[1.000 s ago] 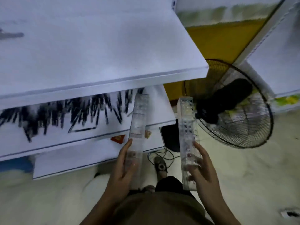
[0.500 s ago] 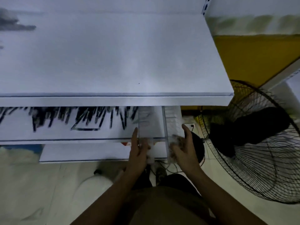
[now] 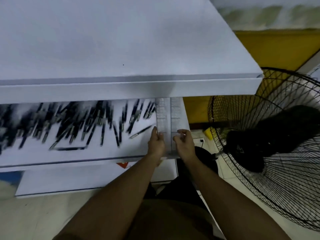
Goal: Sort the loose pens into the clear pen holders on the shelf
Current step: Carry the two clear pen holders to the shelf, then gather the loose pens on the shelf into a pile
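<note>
Fingers of the left hand (image 3: 156, 144) curl against the near end of the left clear pen holder (image 3: 162, 116), thumb on its outer edge; those of the right hand (image 3: 183, 144) pinch the near end of the right clear pen holder (image 3: 176, 111). Both holders lie side by side, touching, at the right end of the white shelf (image 3: 121, 151), gridded and see-through. Left of the holders, dark loose pens (image 3: 83, 125) lie scattered, blurred. Right of the shelf stands a black fan (image 3: 270, 139).

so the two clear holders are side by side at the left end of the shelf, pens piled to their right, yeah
Not quite. The head view shows the two clear holders at the right end of the shelf, with the pens piled to their left.
</note>
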Demonstrator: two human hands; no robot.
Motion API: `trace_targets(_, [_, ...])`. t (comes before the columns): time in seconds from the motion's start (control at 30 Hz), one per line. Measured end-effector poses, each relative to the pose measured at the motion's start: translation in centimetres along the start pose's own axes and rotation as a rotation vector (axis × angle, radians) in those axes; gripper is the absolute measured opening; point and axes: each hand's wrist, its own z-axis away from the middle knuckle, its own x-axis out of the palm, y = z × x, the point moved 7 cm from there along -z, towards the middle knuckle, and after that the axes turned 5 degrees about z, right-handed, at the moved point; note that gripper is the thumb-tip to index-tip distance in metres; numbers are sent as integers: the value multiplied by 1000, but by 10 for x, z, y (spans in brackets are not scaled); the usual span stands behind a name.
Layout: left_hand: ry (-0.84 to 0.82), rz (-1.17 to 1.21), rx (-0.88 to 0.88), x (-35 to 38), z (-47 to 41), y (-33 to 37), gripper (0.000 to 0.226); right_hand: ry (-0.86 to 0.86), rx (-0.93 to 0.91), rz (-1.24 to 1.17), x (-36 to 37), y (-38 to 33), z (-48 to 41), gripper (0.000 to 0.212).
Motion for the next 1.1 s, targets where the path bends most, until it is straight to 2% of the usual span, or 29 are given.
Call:
trace_targets(0.17, [-65,-125,6,6,-24,-11,51,10,-24,60,3,-2,-7,29])
trace_targets(0.3, [-118,-230,34,8,-26,-7,46,43,-35,60,2,-3,-12,46])
trace_targets(0.37, [-130,-298,71,5,-28,-2,46,42,-51,83,2,-1,-13,53])
trace_targets(0.5, [-163,-483,254,-4,-33,7,35,37,-175,105,5,1,-16,72])
trace_targets(0.63, [-262,-482,377,-14,-54,-17,53,126,-283,-16,11,22,-17,82])
trace_targets(0.7, [-279,-554,509,-14,-59,-23,63,242,-363,-107,11,33,-16,80])
trace_targets(0.8, [-264,-682,580,-17,-53,-34,89,471,-477,-170,16,42,-16,72])
trace_targets(0.87, [-242,-724,736,-21,-41,-30,102,591,-531,-223,20,46,-12,66])
trace_targets(0.9, [-260,-719,754,-23,-35,-29,105,628,-538,-238,21,46,-9,65])
trace_targets(1.0, [-354,-807,662,-16,-27,-31,101,689,-527,-230,19,52,6,59])
trace_targets(1.1, [-398,-908,678,-14,-16,-27,99,609,-554,-40,19,46,17,64])
